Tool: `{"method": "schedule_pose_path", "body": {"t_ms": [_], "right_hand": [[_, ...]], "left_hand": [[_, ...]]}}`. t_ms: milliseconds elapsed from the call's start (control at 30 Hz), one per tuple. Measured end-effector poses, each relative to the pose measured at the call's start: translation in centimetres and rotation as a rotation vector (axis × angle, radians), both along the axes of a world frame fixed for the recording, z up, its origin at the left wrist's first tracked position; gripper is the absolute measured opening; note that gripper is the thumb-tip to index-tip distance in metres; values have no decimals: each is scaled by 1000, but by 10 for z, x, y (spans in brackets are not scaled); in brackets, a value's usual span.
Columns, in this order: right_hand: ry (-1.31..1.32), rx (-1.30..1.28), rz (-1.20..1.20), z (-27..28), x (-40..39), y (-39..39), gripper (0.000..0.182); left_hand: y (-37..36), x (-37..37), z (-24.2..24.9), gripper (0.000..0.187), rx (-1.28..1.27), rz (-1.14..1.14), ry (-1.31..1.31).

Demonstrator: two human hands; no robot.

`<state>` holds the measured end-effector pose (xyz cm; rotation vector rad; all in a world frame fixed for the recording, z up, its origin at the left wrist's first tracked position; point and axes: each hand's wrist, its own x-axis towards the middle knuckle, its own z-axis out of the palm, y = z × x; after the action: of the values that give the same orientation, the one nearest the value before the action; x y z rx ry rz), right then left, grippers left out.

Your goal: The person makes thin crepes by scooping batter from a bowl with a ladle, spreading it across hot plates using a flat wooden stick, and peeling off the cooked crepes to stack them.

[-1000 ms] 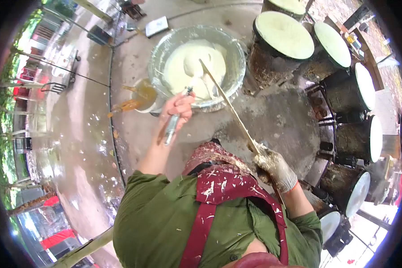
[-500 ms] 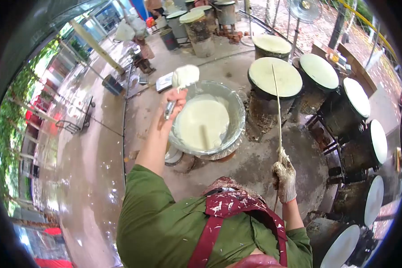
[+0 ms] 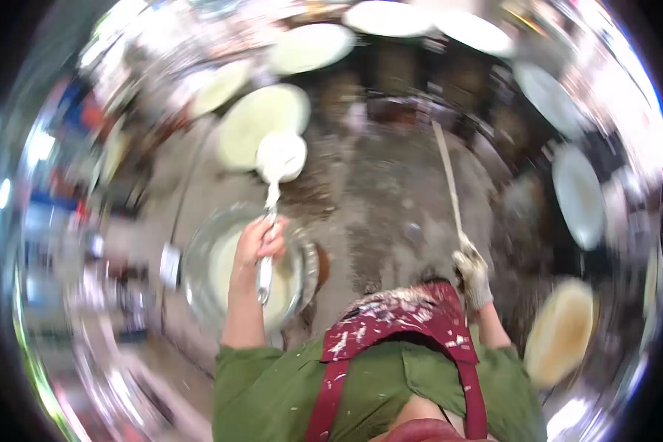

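My bare left hand point(image 3: 261, 241) is wrapped round the handle of a metal ladle point(image 3: 281, 156), whose bowl is coated with white batter. The hand is above a large basin point(image 3: 196, 239) of pale batter point(image 3: 225, 272), while the ladle bowl reaches past the rim. From this angle the bowl overlaps the edge of a round, pale pot top point(image 3: 247, 121). In my gloved right hand point(image 3: 473, 278) is a long thin stick point(image 3: 448, 173) pointing away from me over the floor. White smears mark the glove.
Dark drum-like stoves with pale round tops point(image 3: 313, 48) curve around the front and right. At lower right, one round top point(image 3: 560, 335) has a brownish patch. A small white scale-like device point(image 3: 170, 265) lies left of the basin. Motion blurs the surroundings.
The view has swung to the right, so the basin and stoves appear shifted left. The ladle has moved from beside the basin's rim toward a round pot top. Both hands keep their hold.
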<state>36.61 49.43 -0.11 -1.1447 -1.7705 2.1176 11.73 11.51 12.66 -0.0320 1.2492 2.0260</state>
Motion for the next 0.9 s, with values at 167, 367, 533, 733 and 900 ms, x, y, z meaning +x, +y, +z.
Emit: {"method": "schedule_pose_path", "body": {"t_ms": [167,367,533,733,900], "right_hand": [[80,4,-431,24,95,37,48],[444,-304,-1145,-47,242,135,47],[89,-3,-1210,-39,273,182,42],[255,223,-1352,-44,254,311,41],[-771,647,-1010,-23,217,395,52]], "left_hand": [[163,-12,-51,31,214,-393,-546],[457,74,-34,30,247,-843,-669],[669,141,-9,28,161,-1130,-598],[860,234,-21,29,-61,-1375,-50],[937,298,-109,30,-96,-1310,201]]}}
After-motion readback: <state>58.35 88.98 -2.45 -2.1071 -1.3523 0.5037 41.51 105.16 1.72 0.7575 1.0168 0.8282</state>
